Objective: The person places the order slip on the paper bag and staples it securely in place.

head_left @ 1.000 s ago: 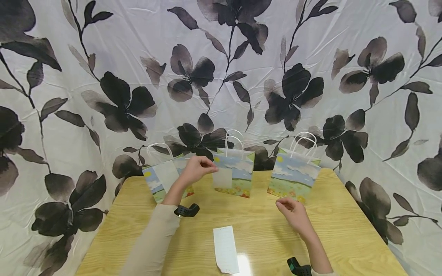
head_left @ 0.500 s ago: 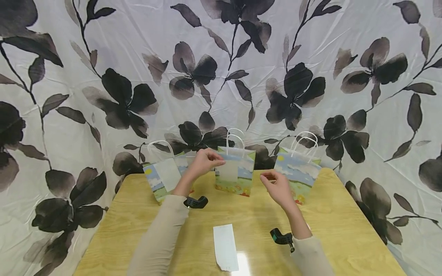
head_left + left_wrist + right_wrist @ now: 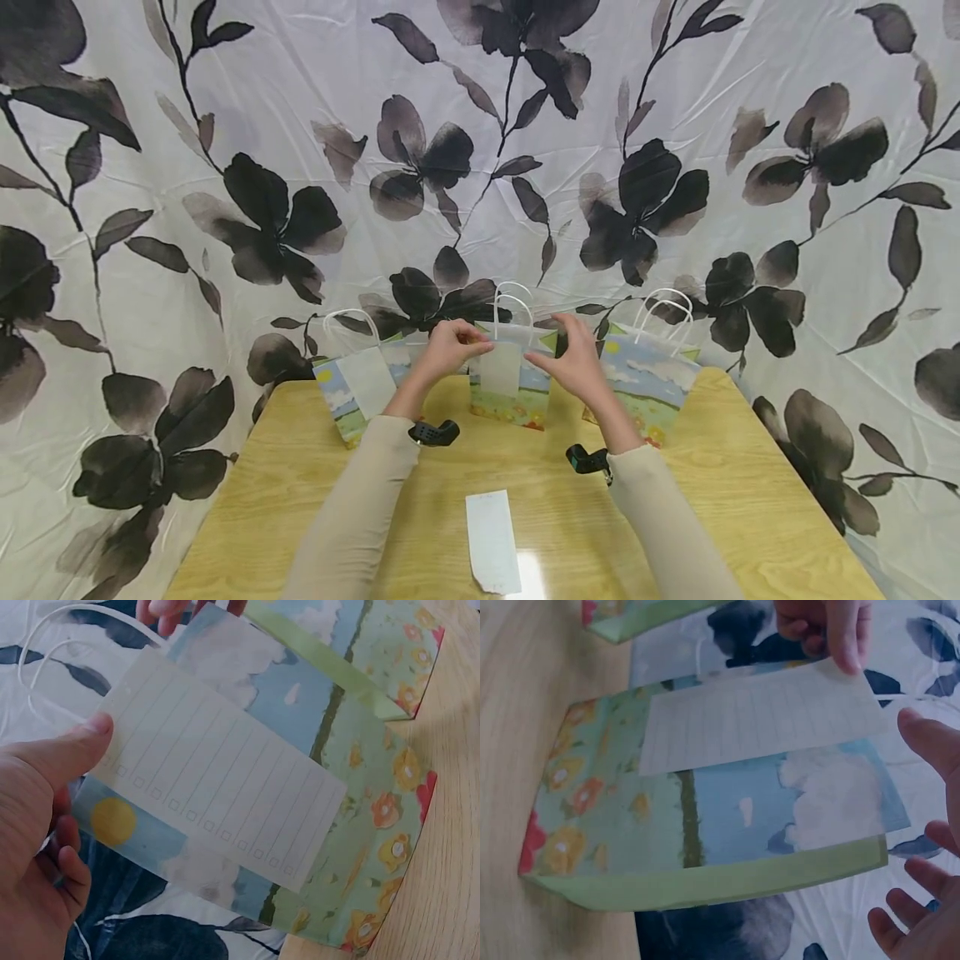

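Note:
The middle paper gift bag (image 3: 528, 410), printed with a sky and flowers, stands at the back of the table with white handles. A lined checklist sheet (image 3: 217, 776) lies slanted over its front. My left hand (image 3: 447, 350) pinches the sheet's top left corner; its thumb presses on the paper in the left wrist view. My right hand (image 3: 573, 362) is at the bag's upper right edge, thumb and fingers spread apart, holding nothing. In the right wrist view, its fingertips (image 3: 911, 720) hover close to the bag's top edge.
To the left is a matching gift bag (image 3: 341, 408) with a pale sheet (image 3: 366, 379) on its front. Another gift bag (image 3: 648, 379), without a sheet on its front, stands to the right. A loose paper strip (image 3: 492, 542) lies near the front. Behind the table (image 3: 262, 500) hangs a floral curtain (image 3: 480, 183).
My right hand has moved up and left from in front of the right bag to the middle bag and spread its fingers. The left hand and sheet have shifted slightly up and right.

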Demonstrator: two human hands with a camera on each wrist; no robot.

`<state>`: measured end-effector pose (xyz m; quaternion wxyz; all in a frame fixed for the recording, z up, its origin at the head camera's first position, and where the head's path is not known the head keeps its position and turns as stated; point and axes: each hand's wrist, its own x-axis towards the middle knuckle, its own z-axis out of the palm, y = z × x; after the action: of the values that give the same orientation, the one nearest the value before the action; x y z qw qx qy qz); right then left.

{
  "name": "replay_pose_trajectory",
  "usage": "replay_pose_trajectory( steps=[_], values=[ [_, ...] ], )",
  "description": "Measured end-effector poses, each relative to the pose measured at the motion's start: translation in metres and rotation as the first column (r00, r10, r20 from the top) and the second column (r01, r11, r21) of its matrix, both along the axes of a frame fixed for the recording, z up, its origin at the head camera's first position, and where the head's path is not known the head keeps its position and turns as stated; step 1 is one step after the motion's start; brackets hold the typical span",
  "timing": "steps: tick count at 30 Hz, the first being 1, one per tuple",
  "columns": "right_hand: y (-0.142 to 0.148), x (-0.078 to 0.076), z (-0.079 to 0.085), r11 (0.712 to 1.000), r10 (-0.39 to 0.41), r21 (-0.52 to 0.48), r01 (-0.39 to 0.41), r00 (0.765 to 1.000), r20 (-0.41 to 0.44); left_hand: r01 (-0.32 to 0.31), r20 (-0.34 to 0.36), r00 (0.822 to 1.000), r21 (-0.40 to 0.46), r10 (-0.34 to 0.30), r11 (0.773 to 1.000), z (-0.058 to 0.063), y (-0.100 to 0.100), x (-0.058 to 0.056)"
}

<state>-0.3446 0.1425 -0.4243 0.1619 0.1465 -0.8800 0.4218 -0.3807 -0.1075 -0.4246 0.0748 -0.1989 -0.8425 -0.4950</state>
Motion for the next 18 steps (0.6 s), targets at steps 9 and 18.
replay_pose_trajectory(
  steps=[9,18],
  values=[
    [-0.012,-0.025,-0.007,0.999,0.035,-0.021,-0.035,0.999,0.025,-0.009,-0.048,0.999,0.001,0.009,1.000,0.000,0.006,-0.004],
    [-0.022,-0.032,-0.015,0.994,0.027,-0.105,-0.019,0.997,0.069,-0.084,-0.066,0.994,-0.022,0.082,0.996,-0.004,0.007,-0.007]
  ],
)
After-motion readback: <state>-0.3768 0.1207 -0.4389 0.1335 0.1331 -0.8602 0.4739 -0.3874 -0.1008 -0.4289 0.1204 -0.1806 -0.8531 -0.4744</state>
